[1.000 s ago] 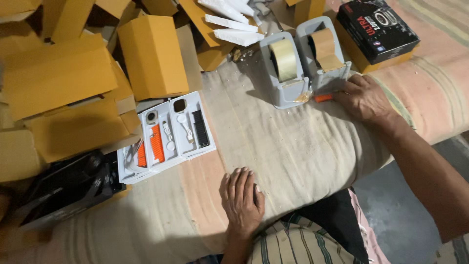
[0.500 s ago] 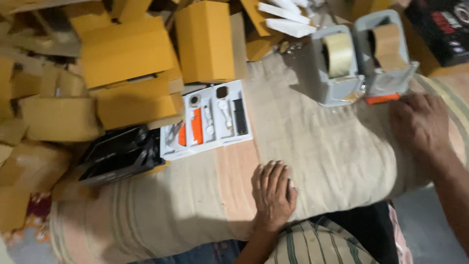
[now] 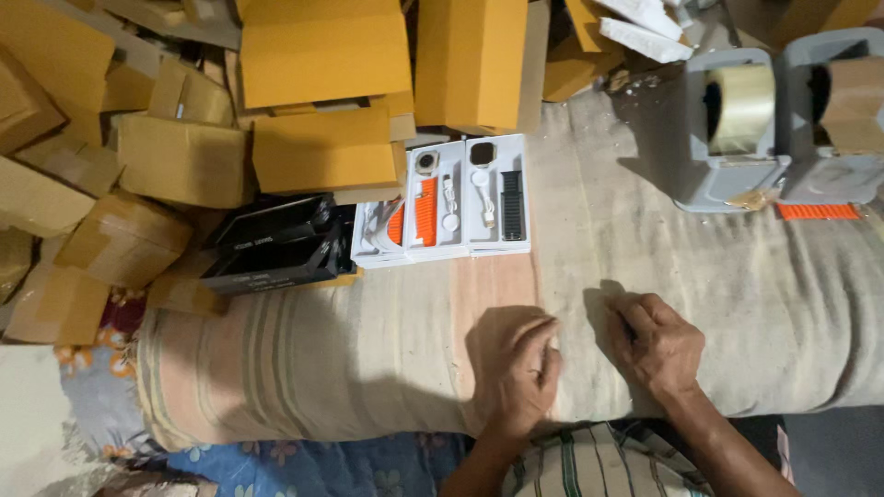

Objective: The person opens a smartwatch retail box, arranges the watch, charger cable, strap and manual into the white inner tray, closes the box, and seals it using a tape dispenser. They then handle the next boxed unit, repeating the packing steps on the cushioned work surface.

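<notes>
Right hand (image 3: 656,345) back from dispenser (image 3: 732,129), beside left (image 3: 513,368).

2 hands (image 3: 514,368), 2 tape dispensers (image 3: 732,129), 1 white tray (image 3: 442,202)

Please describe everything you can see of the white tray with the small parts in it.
The white tray lies flat on the striped cloth, beyond both hands, untouched. It looks like moulded plastic with three long compartments. They hold an orange strap, a black strap, a white cable and two small square pieces near the top. Its left edge meets a black box; cardboard boxes border its top.
</notes>
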`<state>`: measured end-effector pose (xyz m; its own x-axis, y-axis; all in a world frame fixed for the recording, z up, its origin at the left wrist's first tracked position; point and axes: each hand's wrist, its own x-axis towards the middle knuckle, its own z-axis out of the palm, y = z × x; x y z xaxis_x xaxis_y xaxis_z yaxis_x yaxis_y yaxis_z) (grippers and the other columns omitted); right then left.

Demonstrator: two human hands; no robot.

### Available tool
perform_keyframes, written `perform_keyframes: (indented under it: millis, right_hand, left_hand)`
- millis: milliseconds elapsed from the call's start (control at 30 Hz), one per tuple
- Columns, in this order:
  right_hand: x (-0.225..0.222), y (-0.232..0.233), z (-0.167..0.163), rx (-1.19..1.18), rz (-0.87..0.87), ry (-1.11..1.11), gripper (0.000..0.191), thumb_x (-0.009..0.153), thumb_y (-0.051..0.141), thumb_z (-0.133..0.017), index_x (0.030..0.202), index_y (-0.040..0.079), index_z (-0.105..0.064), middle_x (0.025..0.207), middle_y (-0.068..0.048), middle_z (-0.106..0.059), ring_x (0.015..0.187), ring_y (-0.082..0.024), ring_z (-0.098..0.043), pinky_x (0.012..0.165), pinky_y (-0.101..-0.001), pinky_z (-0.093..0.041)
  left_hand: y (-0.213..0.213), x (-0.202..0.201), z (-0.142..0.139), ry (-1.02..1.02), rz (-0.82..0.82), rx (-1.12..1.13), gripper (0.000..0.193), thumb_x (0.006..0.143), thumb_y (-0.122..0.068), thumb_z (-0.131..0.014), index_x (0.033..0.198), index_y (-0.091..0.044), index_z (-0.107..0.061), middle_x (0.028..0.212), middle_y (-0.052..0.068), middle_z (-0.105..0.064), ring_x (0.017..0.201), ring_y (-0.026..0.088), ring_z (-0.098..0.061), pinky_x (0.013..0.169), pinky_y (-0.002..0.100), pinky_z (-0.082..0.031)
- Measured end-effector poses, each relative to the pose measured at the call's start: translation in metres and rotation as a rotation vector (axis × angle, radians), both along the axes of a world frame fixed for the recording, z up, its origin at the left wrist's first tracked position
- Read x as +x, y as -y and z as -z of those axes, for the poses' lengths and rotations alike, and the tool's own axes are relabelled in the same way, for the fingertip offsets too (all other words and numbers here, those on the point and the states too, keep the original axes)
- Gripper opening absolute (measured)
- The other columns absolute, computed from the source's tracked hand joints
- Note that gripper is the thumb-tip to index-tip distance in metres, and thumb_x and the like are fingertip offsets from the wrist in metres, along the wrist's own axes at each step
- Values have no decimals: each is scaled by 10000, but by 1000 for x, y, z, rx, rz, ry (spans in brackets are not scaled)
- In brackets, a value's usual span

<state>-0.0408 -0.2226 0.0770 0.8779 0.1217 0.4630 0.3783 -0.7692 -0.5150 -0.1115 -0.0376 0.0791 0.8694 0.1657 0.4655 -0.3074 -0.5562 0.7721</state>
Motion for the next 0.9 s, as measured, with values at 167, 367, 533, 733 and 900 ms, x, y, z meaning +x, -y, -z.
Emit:
perform_keyframes:
  millis: [167,367,533,733,900]
  right_hand:
    - [0,-3,-3,9,-5,110,118,911,148,-757,1027,154,-779,954,5,-720,767,-201,-699,643,-331,-556]
    - [-1,-2,-2,-10,-39,169,166,874,110,-755,1035,136,-778,966,-11,-730,796,-199,-710,648,-323,-561]
    - [-2,-5,-4,-12,-25,171,152,848,103,-767,998,128,-781,926,-24,-721,757,-206,-703,628,-331,-559]
    - [-3,-5,-5,-13,-59,182,173,832,120,-762,1005,123,-759,939,-31,-714,770,-210,-706,633,-334,-564]
    - [-2,-5,-2,26,-69,197,196,843,124,-766,1039,122,-758,936,-29,-713,775,-224,-705,637,-345,-567]
  left_hand:
    - [-29,6,22,40,-111,-171,225,968,-95,-641,1166,-15,-711,1094,132,-737,961,241,-737,846,370,-629]
    - [-55,67,30,-250,-157,-1143,315,934,-324,-701,989,-15,-675,787,117,-717,530,160,-650,472,319,-554]
    - [-61,104,21,-390,-225,-1345,375,881,-426,-762,989,-76,-683,689,56,-653,489,117,-580,445,271,-491]
    - [-51,130,21,-378,-289,-1316,251,908,-276,-771,919,-75,-622,664,26,-604,474,129,-550,437,287,-473]
    - [-26,119,17,-163,-229,-1201,168,944,-197,-710,903,-55,-629,654,27,-602,495,125,-569,449,303,-500]
